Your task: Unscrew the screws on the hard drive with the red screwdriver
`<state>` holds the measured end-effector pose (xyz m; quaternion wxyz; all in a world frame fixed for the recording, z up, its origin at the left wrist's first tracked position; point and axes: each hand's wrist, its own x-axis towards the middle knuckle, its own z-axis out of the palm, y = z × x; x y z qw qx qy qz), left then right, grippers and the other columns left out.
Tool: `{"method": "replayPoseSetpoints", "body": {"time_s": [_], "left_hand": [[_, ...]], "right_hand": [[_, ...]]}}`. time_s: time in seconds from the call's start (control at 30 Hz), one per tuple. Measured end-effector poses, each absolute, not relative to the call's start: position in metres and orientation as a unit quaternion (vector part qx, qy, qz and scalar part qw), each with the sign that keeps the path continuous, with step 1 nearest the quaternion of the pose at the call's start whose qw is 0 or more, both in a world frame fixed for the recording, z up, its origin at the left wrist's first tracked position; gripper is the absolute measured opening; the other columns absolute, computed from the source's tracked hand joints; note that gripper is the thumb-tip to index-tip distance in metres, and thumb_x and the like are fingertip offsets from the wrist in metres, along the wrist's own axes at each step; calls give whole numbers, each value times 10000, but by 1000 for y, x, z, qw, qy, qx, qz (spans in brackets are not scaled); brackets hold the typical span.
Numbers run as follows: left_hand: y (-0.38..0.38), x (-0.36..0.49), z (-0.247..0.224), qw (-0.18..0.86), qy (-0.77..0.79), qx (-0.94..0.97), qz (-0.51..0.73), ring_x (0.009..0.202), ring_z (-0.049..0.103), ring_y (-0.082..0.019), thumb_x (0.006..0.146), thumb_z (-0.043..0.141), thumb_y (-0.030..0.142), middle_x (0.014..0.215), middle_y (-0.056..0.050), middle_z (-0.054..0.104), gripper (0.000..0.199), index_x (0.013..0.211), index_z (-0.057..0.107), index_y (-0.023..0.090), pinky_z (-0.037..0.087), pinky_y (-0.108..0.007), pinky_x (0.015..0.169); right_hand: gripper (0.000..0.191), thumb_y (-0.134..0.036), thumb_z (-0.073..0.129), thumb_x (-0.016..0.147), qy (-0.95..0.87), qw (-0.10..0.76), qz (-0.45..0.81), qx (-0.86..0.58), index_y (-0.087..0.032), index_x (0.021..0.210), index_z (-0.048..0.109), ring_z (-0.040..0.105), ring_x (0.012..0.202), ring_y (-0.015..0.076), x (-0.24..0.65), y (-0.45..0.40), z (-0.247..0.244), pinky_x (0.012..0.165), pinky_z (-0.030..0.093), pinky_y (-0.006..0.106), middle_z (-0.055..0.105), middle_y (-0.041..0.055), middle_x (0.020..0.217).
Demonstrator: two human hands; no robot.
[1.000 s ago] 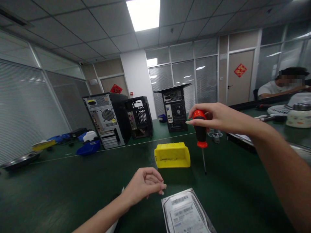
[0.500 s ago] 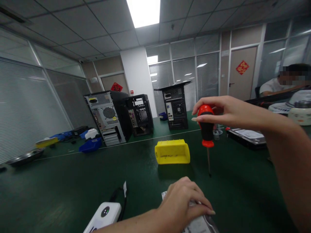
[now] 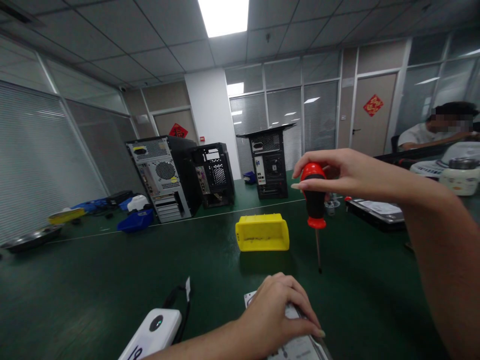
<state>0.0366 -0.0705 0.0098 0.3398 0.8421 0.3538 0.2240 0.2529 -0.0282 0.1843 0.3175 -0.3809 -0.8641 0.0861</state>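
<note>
My right hand grips the red and black handle of a screwdriver, which hangs upright with its tip down, apart from the hard drive. At the bottom centre my left hand is wrapped over a silver hard drive with a label, partly hidden under the palm. Just beyond it a yellow bin lies on the green table, its open side facing me, with small dark bits inside.
A white device with a black cable is at lower left. Computer cases stand at the back, near a blue bin. Another hard drive lies at right. A person sits at far right.
The whole view has shifted slightly, so things appear a little further left. Both hands keep their holds on the screwdriver and the hard drive.
</note>
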Motion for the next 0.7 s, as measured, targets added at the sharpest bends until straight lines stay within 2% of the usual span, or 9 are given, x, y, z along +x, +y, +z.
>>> {"method": "replayPoseSetpoints", "body": {"time_s": [0.33,0.47,0.57,0.7], "left_hand": [[-73,38,10,352,371,832,215,988,625,-183,755,833,390,950,34,751,125,815,800,285,280,-325,844],[-72,38,11,375,373,821,216,982,626,-187,767,811,444,921,22,758,183,808,805,266,261,-335,862],[-69,38,11,381,364,822,218,981,632,-196,759,806,483,886,23,758,226,792,806,260,254,-337,881],[-62,36,6,378,340,833,219,995,626,-206,749,794,536,889,28,755,268,799,808,273,250,-344,902]], "right_hand": [[410,-596,630,812,-873,307,82,-372,-231,993,670,678,710,227,248,-33,186,591,509,330,712,43,845],[386,-564,629,830,-883,298,62,-357,-219,1000,663,675,759,239,249,-36,187,633,501,339,705,46,883],[353,-552,641,835,-883,301,59,-354,-241,1003,652,668,724,221,251,-38,187,621,507,332,693,18,850],[311,-518,657,839,-890,306,55,-334,-265,1019,658,670,769,221,252,-45,189,640,525,332,693,8,897]]}}
